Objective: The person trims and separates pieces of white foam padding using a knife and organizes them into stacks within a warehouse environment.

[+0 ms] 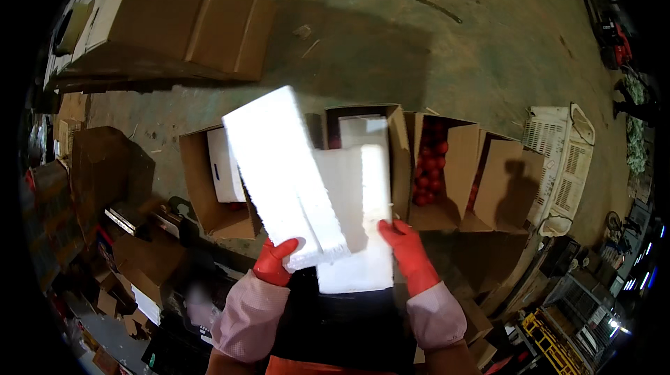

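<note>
In my left hand [273,263], which wears a red glove, is a long white foam board [272,145] with rough edges, gripped near its lower end and tilted to the left. My right hand [408,253], gloved the same way, pinches the right edge of a second white foam piece [375,200]. The two pieces meet or overlap near their lower ends. Both are held above a row of open cardboard boxes. The box [396,131] behind the right-hand piece has a white sheet [359,129] in it, partly hidden by the foam.
The left box [230,225] contains a white panel [223,166]. To the right, another holds red round fruit [429,173], beside a box with raised flaps [499,180]. White plastic crates [558,166] stand farther right. A big carton [188,19] is at the far left.
</note>
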Demonstrator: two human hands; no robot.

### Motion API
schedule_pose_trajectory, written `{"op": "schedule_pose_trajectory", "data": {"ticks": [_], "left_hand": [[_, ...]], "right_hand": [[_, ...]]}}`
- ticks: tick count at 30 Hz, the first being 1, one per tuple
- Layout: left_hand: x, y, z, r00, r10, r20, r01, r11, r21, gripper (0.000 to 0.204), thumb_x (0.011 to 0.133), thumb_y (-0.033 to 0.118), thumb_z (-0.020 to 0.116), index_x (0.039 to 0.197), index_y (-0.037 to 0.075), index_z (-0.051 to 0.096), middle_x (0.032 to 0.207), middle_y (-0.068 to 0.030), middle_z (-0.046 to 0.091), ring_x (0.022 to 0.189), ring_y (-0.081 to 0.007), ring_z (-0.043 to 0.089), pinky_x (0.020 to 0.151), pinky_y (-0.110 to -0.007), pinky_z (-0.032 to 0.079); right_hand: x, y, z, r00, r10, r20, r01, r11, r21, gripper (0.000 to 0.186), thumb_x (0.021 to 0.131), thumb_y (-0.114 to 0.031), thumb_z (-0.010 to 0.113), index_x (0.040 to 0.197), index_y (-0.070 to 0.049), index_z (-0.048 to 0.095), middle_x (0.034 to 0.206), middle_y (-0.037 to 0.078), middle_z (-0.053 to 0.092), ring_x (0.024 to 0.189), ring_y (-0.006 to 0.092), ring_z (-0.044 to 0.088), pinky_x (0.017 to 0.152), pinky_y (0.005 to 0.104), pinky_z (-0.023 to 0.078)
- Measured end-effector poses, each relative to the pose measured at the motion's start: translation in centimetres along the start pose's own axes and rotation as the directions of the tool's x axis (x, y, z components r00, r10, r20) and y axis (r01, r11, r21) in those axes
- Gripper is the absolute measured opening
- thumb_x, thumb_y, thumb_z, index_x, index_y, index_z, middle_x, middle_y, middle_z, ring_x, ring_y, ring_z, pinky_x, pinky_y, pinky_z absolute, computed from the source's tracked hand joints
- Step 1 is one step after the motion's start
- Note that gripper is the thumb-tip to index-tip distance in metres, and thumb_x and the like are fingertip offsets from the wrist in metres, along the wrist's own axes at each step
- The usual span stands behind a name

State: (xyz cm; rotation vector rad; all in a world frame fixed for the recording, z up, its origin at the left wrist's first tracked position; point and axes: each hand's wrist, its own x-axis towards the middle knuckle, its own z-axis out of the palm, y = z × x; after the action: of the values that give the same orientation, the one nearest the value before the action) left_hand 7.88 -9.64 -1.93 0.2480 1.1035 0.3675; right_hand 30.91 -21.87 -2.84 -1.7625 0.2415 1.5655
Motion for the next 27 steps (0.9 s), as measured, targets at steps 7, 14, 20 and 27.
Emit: {"op": "schedule_pose_trajectory", "data": {"ticks": [7, 14, 20, 27], "left_hand": [[1.0, -5.6, 4.2, 0.976, 0.156, -0.151, -0.182, 0.968, -0.171, 0.053, 0.077, -0.001, 0.057, 0.128, 0.003, 0.043, 0.118, -0.0134, 0.055, 0.108, -0.0297, 0.053, 0.093, -0.041, 0.043], [-0.4, -11.4, 6.3, 0.948, 0.139, -0.287, -0.173, 0.98, -0.097, 0.055, 0.074, -0.002, 0.059, 0.127, 0.004, 0.045, 0.117, -0.0118, 0.056, 0.107, -0.0291, 0.054, 0.091, -0.04, 0.044], [0.0, -14.9, 7.2, 0.935, 0.13, -0.331, -0.185, 0.973, -0.141, 0.056, 0.073, -0.003, 0.06, 0.126, 0.004, 0.045, 0.117, -0.0111, 0.056, 0.107, -0.0288, 0.055, 0.091, -0.04, 0.044], [1.7, -17.3, 7.8, 0.923, 0.123, -0.364, -0.16, 0.984, -0.073, 0.056, 0.072, 0.002, 0.062, 0.126, 0.004, 0.046, 0.114, -0.012, 0.058, 0.103, -0.0294, 0.057, 0.089, -0.04, 0.046]], "right_hand": [[1.8, -1.4, -18.2, 0.798, -0.395, -0.456, 0.214, 0.892, -0.398, 0.028, 0.087, -0.025, 0.059, 0.098, 0.001, 0.062, 0.083, 0.006, 0.064, 0.073, 0.014, 0.056, 0.067, 0.027, 0.044], [10.3, -2.6, -20.9, 0.849, -0.479, -0.221, -0.047, 0.349, -0.936, 0.034, 0.086, -0.035, 0.052, 0.101, -0.005, 0.061, 0.094, 0.022, 0.062, 0.089, 0.0393, 0.058, 0.076, 0.0432, 0.046], [21.5, 2.5, -23.5, 0.922, -0.35, -0.164, 0.103, 0.632, -0.768, 0.031, 0.085, -0.025, 0.056, 0.099, 0.001, 0.059, 0.087, 0.021, 0.064, 0.081, 0.0347, 0.062, 0.073, 0.0393, 0.047], [30.2, 7.1, -28.5, 0.889, -0.334, -0.313, -0.001, 0.682, -0.732, 0.031, 0.081, -0.023, 0.052, 0.093, 0.004, 0.062, 0.088, 0.024, 0.063, 0.085, 0.0389, 0.061, 0.074, 0.0425, 0.048]]}}
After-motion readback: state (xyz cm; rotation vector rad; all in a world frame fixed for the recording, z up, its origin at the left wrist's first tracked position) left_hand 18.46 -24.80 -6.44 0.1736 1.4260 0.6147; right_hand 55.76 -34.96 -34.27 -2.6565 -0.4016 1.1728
